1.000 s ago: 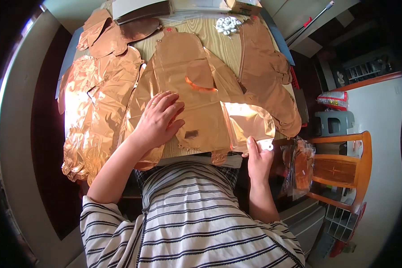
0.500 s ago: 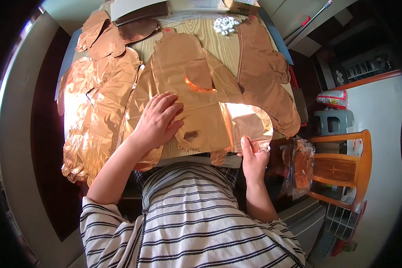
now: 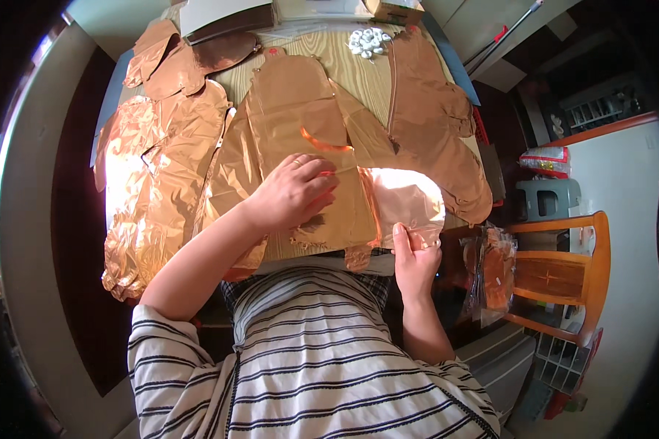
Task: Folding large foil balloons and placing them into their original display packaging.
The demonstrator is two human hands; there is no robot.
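A deflated copper-coloured foil balloon (image 3: 289,91) lies flat across the middle of the table in front of me. My left hand (image 3: 293,192) is over its centre, fingers loosely bent and holding nothing I can see; the fingertips are partly hidden. At the near right, my right hand (image 3: 416,257) pinches the balloon's rounded lobe between thumb and fingers, close to a small tab on its edge. Light glares off that lobe. A narrow foil tail (image 3: 357,257) hangs over the table's front edge.
More flat foil balloons lie on both sides: a crinkled, shiny one (image 3: 161,154) at left and a darker one (image 3: 428,110) at right. White ribbon-like coils (image 3: 368,42) sit at the back beside boxes (image 3: 227,20). A wooden chair (image 3: 553,278) stands at right, with plastic-bagged foil pieces (image 3: 494,278).
My left hand has slid right across the balloon, and its fingers have bent from a flatter pose. The right hand keeps its pinch and has barely moved; the lobe tilts slightly.
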